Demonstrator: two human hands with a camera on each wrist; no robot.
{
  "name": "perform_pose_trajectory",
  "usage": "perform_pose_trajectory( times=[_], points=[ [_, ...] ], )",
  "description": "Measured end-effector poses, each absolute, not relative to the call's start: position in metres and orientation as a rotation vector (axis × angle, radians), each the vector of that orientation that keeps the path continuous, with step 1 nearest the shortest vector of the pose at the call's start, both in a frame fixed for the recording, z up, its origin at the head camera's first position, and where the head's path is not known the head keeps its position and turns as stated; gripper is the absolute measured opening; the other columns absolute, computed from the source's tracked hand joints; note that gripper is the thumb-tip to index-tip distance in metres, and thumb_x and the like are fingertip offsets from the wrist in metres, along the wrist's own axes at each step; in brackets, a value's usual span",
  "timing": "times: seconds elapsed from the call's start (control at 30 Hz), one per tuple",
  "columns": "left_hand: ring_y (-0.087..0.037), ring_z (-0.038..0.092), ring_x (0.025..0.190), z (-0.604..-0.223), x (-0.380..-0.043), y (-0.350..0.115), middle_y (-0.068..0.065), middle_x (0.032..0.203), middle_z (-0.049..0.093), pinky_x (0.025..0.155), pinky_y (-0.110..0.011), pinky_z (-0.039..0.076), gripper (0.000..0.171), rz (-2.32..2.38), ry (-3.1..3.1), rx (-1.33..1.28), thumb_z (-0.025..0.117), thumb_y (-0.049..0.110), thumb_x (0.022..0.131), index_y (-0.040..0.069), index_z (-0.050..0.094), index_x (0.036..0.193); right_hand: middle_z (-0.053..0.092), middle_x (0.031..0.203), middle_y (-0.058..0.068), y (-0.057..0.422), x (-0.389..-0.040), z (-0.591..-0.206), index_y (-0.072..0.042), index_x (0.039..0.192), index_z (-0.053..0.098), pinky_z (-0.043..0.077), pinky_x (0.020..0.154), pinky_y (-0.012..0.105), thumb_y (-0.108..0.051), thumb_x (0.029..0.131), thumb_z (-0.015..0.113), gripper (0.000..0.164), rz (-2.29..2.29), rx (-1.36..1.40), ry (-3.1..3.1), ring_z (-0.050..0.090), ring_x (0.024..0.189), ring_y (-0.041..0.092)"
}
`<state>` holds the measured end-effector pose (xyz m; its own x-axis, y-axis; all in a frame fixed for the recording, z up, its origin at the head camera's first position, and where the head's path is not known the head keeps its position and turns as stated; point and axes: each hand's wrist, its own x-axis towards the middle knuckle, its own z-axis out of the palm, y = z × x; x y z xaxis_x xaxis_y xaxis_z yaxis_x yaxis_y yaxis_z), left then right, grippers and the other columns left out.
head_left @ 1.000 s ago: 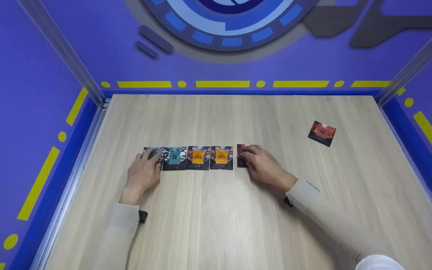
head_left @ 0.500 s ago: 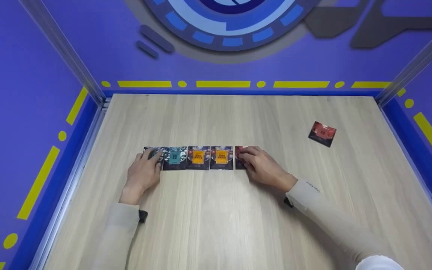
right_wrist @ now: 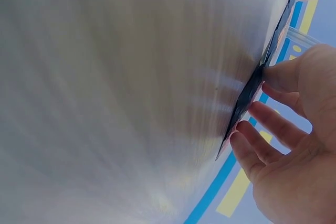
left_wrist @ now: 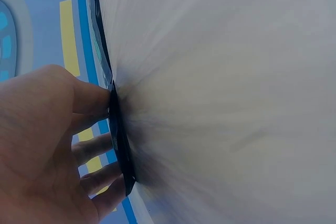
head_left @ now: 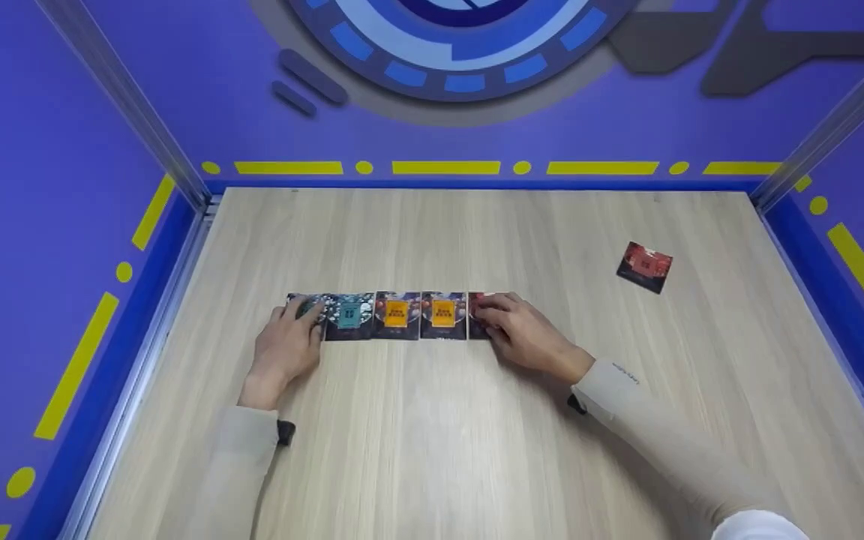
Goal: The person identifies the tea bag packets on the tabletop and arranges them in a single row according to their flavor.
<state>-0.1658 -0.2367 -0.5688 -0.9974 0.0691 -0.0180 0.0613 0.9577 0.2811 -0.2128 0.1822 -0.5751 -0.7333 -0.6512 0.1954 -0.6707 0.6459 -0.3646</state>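
In the head view, square foil sachets lie side by side in a row across the table. My left hand [head_left: 289, 341] rests its fingertips on the leftmost sachet [left_wrist: 118, 129], dark and mostly covered. Beside it lies a teal-and-black sachet [head_left: 350, 316], then an orange-labelled sachet [head_left: 397, 316] and another orange-labelled sachet [head_left: 443, 316]. At the row's right end, my right hand [head_left: 529, 330] presses bent, spread fingers onto a red-and-black sachet [head_left: 479, 326], partly hidden under them. In the right wrist view, those fingertips touch the face of this sachet [right_wrist: 244, 98], which lies flat.
Farther back on the right, a second red-and-black sachet [head_left: 644, 267] lies tilted, apart from the row. Pale wood-grain table [head_left: 432, 435] surrounds everything. Blue-purple panels [head_left: 477, 135] with yellow markings stand behind and at both sides.
My right hand has slid the red-and-black sachet slightly left, narrowing its gap to the orange-labelled one until they lie almost edge to edge. My left hand has stayed in place.
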Motion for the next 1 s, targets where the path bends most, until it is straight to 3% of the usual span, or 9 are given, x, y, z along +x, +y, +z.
perform_pose_trajectory(
  times=[0.73, 1.0],
  points=[
    [-0.049, 0.045, 0.146, -0.569, -0.166, -0.239, -0.024, 0.166, 0.04, 0.113, -0.064, 0.049, 0.05, 0.441, 3.077, 0.095, 0.051, 0.021, 0.109, 0.008, 0.052, 0.158, 0.066, 0.14, 0.017, 0.212, -0.224, -0.573, -0.005, 0.134, 0.073, 0.054, 0.11, 0.055, -0.005, 0.099, 0.07, 0.035, 0.659, 0.978, -2.85, 0.063, 0.129, 0.037],
    [-0.049, 0.046, 0.146, -0.568, -0.166, -0.237, -0.022, 0.166, 0.041, 0.111, -0.064, 0.05, 0.05, 0.428, 3.072, 0.099, 0.051, 0.021, 0.109, 0.009, 0.052, 0.158, 0.067, 0.136, 0.02, 0.245, -0.235, -0.575, -0.001, 0.123, 0.075, 0.054, 0.111, 0.056, -0.009, 0.101, 0.071, 0.024, 0.647, 0.828, -2.861, 0.063, 0.129, 0.039]
  ],
)
